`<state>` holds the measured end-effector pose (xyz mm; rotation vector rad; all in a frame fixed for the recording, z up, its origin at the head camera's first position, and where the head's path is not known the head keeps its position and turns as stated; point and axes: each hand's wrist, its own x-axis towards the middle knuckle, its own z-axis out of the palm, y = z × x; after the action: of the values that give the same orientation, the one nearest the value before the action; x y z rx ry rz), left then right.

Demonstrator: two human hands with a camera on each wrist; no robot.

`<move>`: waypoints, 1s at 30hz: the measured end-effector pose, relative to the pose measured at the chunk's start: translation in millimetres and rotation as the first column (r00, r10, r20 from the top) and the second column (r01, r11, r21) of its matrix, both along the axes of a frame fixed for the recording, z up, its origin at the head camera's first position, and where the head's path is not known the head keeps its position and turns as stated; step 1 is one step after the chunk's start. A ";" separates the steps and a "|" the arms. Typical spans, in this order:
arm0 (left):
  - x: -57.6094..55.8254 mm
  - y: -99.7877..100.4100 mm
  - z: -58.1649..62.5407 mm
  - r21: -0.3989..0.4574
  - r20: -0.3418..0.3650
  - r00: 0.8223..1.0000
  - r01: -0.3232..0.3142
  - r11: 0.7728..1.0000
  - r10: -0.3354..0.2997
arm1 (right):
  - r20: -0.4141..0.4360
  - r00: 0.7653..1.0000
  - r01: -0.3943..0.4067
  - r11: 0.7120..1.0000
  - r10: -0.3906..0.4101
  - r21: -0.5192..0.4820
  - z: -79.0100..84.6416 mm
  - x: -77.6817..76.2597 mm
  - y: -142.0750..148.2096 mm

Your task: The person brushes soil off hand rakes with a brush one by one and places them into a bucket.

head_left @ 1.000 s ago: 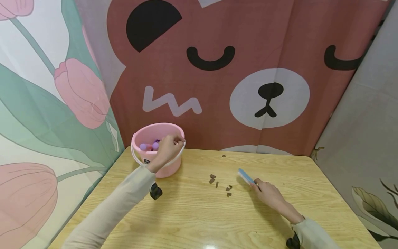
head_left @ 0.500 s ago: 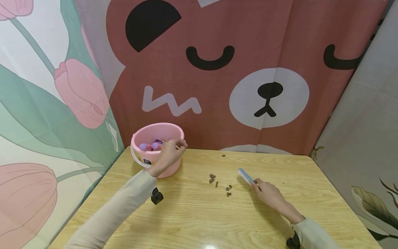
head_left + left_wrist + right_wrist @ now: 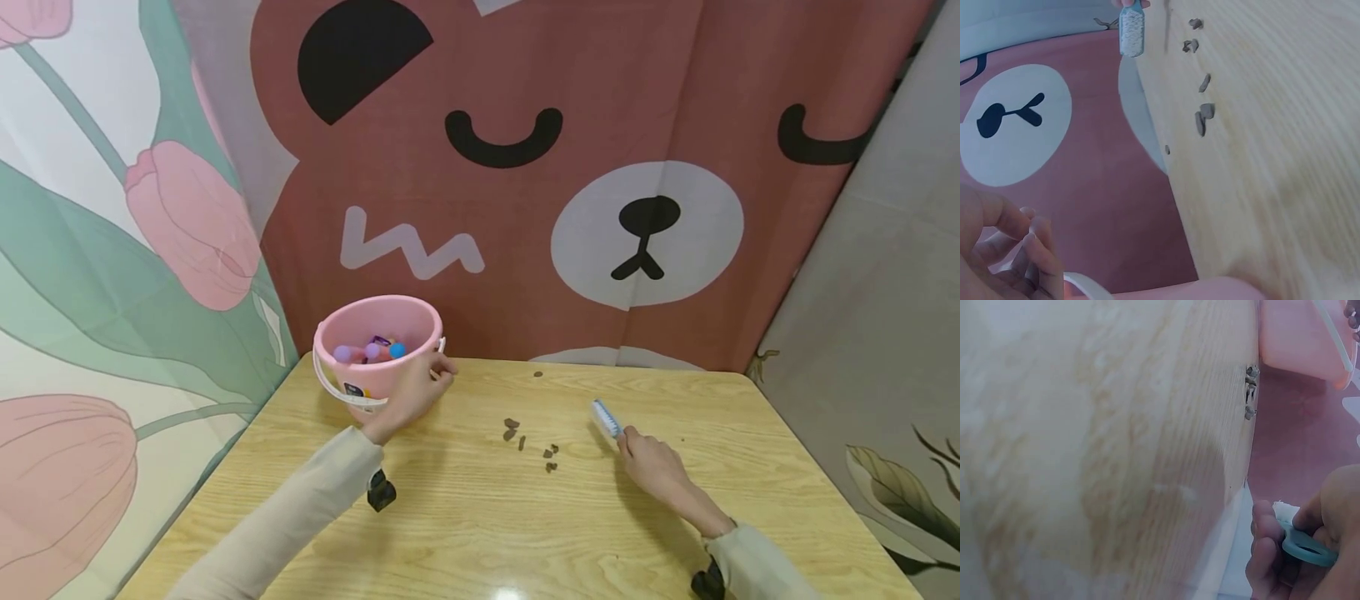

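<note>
My left hand (image 3: pixel 412 393) is in front of the pink bucket (image 3: pixel 382 379), over its right front wall, fingers loosely bent. In the left wrist view, its thumb and fingertips lie close together with nothing visible between them. Inside the bucket are purple-ended items (image 3: pixel 342 355) and a blue ball-shaped end (image 3: pixel 397 351). The bucket's white handle (image 3: pixel 330 387) hangs down across the front. My right hand (image 3: pixel 654 468) grips a light-blue brush (image 3: pixel 606 418) with white bristles, raised over the table's right half. Its handle (image 3: pixel 1310 551) lies within the curled fingers in the right wrist view.
Several brown crumbs (image 3: pixel 511 429) lie mid-table between the hands, with a lone brown crumb (image 3: pixel 537 374) near the back edge. The wooden table (image 3: pixel 480 517) meets a bear-print cloth (image 3: pixel 517 250) behind, and printed cloths hang at both sides.
My left hand has come down and away from over the bucket's rim, uncovering the blue end inside. The brush has turned more upright and shifted slightly right.
</note>
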<state>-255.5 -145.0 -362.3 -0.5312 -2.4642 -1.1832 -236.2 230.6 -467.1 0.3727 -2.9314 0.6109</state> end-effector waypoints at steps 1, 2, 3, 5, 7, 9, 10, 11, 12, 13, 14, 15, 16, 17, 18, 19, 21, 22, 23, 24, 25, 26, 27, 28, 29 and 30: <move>0.0 0.0 -2.1 -0.008 -0.001 1.000 0.002 1.000 -0.002 | 0.002 1.000 0.000 1.000 0.000 0.001 0.2 0.4 0.2; -0.1 0.2 -4.2 -0.016 -0.001 1.000 0.001 1.000 -0.001 | 0.003 1.000 -0.001 1.000 0.001 0.001 0.0 0.6 0.4; -0.2 0.4 -5.9 -0.024 -0.001 1.000 0.001 1.000 -0.001 | 0.006 1.000 -0.001 1.000 0.001 -0.003 0.1 1.0 0.4; -0.5 0.9 -9.0 -0.042 0.006 1.000 0.000 0.999 0.001 | 0.005 1.000 -0.002 1.000 0.002 -0.013 -0.4 1.2 0.8; -1.1 1.2 -11.4 -0.046 0.012 1.000 0.003 0.999 -0.003 | 0.005 1.000 -0.008 1.000 0.008 -0.028 -0.7 1.2 0.9; -1.8 1.3 -13.3 -0.045 0.015 1.000 0.003 0.999 -0.002 | 0.009 1.000 -0.013 0.999 0.014 -0.048 -1.3 0.7 1.2; -2.3 1.3 -14.1 -0.047 0.014 1.000 0.000 0.999 0.001 | 0.011 1.000 -0.017 0.998 0.018 -0.058 -1.5 0.6 1.4; -2.8 1.3 -15.1 -0.048 0.015 1.000 -0.004 0.999 0.005 | 0.015 1.000 -0.019 0.997 0.020 -0.068 -1.7 0.7 1.5; -3.0 1.4 -16.0 -0.050 0.014 1.000 -0.009 0.999 0.009 | 0.019 1.000 -0.018 0.997 0.019 -0.074 -1.9 0.6 1.7; -3.0 1.5 -16.9 -0.052 0.016 1.000 -0.012 0.999 0.013 | 0.019 1.000 -0.017 0.997 0.018 -0.079 -2.1 0.5 1.8; -2.8 1.5 -18.0 -0.054 0.018 1.000 -0.013 0.998 0.014 | 0.021 1.000 -0.016 0.997 0.018 -0.078 -2.5 0.4 2.1; -2.6 1.5 -19.2 -0.060 0.020 1.000 -0.016 0.998 0.017 | 0.020 1.000 -0.013 0.997 0.014 -0.072 -2.9 0.4 2.2; -2.3 1.2 -20.5 -0.064 0.024 1.000 -0.018 0.998 0.020 | 0.016 1.000 -0.010 0.998 0.011 -0.067 -3.0 0.3 2.0; -1.5 0.8 -22.0 -0.065 0.032 0.999 -0.021 0.998 0.023 | 0.012 1.000 -0.006 0.998 0.006 -0.058 -3.3 0.1 1.7; -0.6 0.4 -23.5 -0.064 0.035 0.999 -0.019 0.998 0.022 | 0.005 1.000 -0.003 0.999 0.003 -0.047 -3.6 -0.1 1.4; 0.2 0.2 -25.3 -0.062 0.039 0.999 -0.014 0.998 0.017 | -0.003 1.000 -0.002 0.999 0.002 -0.037 -4.0 -0.1 1.5; 1.1 -0.2 -29.3 -0.068 0.048 0.999 -0.014 0.998 0.018 | -0.021 1.000 0.005 1.000 -0.005 -0.012 -4.7 0.2 1.8; 1.6 -0.3 -31.5 -0.066 0.048 0.999 -0.010 0.998 0.013 | -0.034 0.999 0.007 1.000 -0.007 -0.002 -4.7 0.4 1.9; 1.9 -0.6 -33.9 -0.061 0.049 0.999 -0.002 0.998 0.005 | -0.049 0.999 0.008 1.000 -0.008 0.010 -4.8 0.6 2.0; 1.6 -0.9 -36.6 -0.060 0.046 0.999 0.008 0.998 -0.006 | -0.067 0.998 0.008 1.000 -0.006 0.021 -4.9 0.8 2.2; 1.1 -1.3 -39.5 -0.058 0.046 0.999 0.016 0.998 -0.013 | -0.083 0.997 0.006 0.999 -0.004 0.032 -4.8 0.9 2.3; 0.4 -1.7 -42.3 -0.055 0.044 0.999 0.023 0.998 -0.021 | -0.100 0.995 0.005 0.999 -0.001 0.039 -4.7 0.9 2.3; -0.5 -2.4 -45.5 -0.052 0.039 0.999 0.034 0.998 -0.032 | -0.119 0.993 0.002 0.999 0.004 0.044 -4.6 1.1 2.4; -1.3 -2.9 -48.3 -0.046 0.036 0.999 0.042 0.998 -0.041 | -0.136 0.991 -0.001 0.999 0.007 0.046 -4.5 1.1 2.3; -1.6 -3.3 -50.5 -0.048 0.036 0.998 0.043 0.998 -0.041 | -0.150 0.989 -0.003 0.999 0.011 0.051 -4.4 1.1 2.3; -2.1 -3.8 -52.9 -0.055 0.030 0.999 0.039 0.998 -0.037 | -0.163 0.986 -0.004 0.998 0.014 0.063 -4.6 0.9 2.4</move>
<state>-257.6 -148.8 -415.1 -0.5833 -2.5288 -1.1470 -235.3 232.9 -471.7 0.4217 -2.7974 0.4670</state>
